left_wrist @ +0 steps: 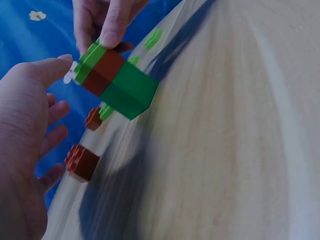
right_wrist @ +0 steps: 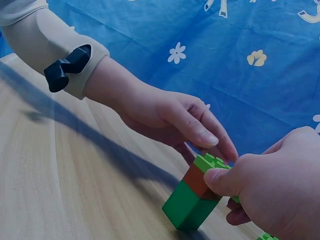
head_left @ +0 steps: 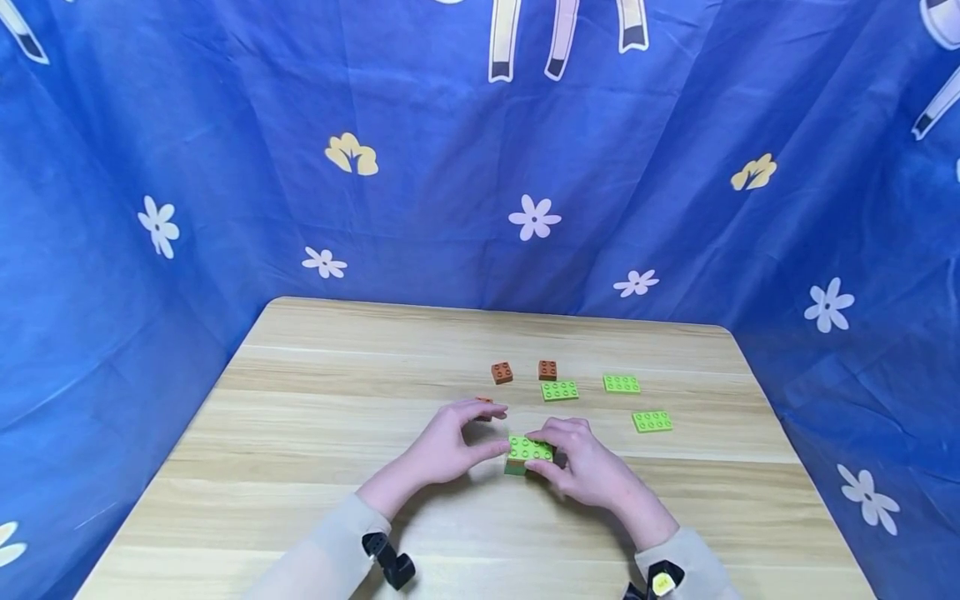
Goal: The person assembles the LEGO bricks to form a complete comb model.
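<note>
Green-topped, the block stack (head_left: pixel 519 454) points lengthwise from my right fingers (left_wrist: pixel 115 25), pinching it, toward my left fingers (left_wrist: pixel 54 139), relaxed just beside it.

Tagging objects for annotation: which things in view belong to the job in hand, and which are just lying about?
In the job:
right hand, pinching the stack
left hand, beside it
stack parts: lime plate, brown block, dark green block

Lying about (possibly spare parts):
loose brown blocks
three loose lime plates
</note>
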Demonstrator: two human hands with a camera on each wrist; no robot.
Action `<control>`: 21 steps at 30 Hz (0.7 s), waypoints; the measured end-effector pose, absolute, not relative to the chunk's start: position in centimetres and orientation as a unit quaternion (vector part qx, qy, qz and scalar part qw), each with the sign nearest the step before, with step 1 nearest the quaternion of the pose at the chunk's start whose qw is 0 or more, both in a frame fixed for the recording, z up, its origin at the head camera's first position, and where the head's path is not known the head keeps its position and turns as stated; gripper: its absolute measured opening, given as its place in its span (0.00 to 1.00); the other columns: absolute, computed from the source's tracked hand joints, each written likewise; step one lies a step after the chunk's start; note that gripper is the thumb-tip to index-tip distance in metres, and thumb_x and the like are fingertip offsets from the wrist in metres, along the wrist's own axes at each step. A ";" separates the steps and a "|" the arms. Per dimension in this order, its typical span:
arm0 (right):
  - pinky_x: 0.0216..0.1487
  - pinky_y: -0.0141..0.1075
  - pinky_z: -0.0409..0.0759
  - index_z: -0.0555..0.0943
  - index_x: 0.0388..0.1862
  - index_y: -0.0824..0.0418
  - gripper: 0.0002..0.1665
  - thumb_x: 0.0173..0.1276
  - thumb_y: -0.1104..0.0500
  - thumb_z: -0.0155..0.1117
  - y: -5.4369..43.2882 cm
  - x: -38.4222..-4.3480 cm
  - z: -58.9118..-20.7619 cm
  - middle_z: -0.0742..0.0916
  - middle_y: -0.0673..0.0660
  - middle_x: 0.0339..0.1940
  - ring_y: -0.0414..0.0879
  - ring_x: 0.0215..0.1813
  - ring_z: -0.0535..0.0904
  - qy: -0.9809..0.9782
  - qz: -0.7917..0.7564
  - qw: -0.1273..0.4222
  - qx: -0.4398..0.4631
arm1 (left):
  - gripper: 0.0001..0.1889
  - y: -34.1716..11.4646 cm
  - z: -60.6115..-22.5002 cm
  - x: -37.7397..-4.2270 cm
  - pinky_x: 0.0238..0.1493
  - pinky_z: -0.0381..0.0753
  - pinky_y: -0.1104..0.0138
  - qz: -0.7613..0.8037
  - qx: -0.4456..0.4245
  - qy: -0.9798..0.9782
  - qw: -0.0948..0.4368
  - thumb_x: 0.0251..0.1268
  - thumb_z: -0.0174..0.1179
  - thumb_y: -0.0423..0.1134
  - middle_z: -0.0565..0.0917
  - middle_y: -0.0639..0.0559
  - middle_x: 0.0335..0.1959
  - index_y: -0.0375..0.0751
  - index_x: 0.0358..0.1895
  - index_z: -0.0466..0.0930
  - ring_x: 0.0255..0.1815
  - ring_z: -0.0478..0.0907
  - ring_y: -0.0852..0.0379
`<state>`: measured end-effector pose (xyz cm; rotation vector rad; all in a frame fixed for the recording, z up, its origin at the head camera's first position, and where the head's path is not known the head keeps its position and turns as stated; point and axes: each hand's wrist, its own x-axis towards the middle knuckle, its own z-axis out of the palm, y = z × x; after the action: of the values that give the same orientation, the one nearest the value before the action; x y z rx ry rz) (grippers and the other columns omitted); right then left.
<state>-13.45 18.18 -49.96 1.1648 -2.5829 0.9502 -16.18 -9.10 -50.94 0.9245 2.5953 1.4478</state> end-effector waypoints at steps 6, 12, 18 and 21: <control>0.57 0.47 0.76 0.87 0.56 0.60 0.19 0.71 0.52 0.76 18.1 -13.4 -49.7 0.87 0.43 0.42 0.36 0.43 0.80 -0.866 0.316 0.063 0.383 | 0.33 -9.9 -51.2 -17.3 0.67 0.76 0.51 0.452 0.271 0.850 -0.007 0.64 0.77 0.52 0.86 0.52 0.60 0.41 0.68 0.81 0.62 0.81 0.51; 0.58 0.47 0.76 0.87 0.56 0.60 0.20 0.71 0.52 0.76 18.1 -13.4 -49.6 0.87 0.43 0.43 0.37 0.45 0.81 -0.867 0.315 0.063 0.381 | 0.34 -10.4 -51.9 -18.5 0.73 0.70 0.52 0.426 0.248 0.870 -0.002 0.63 0.77 0.53 0.82 0.54 0.65 0.42 0.69 0.80 0.69 0.75 0.52; 0.59 0.48 0.76 0.87 0.56 0.60 0.20 0.71 0.52 0.76 18.1 -13.4 -49.7 0.87 0.43 0.44 0.38 0.47 0.83 -0.868 0.315 0.062 0.379 | 0.35 -10.5 -52.4 -19.3 0.75 0.66 0.49 0.398 0.244 0.884 0.004 0.63 0.77 0.55 0.81 0.53 0.67 0.45 0.71 0.79 0.71 0.73 0.50; 0.59 0.48 0.77 0.87 0.56 0.60 0.20 0.71 0.51 0.76 18.1 -13.5 -49.7 0.87 0.43 0.44 0.38 0.47 0.83 -0.868 0.315 0.062 0.379 | 0.36 -10.5 -52.7 -19.6 0.76 0.64 0.49 0.385 0.245 0.890 0.002 0.63 0.77 0.55 0.82 0.52 0.67 0.45 0.71 0.79 0.71 0.73 0.49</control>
<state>-13.45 18.09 -49.67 1.1469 -2.6234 0.9531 -19.59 -10.50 -52.73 0.7689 2.7913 1.2077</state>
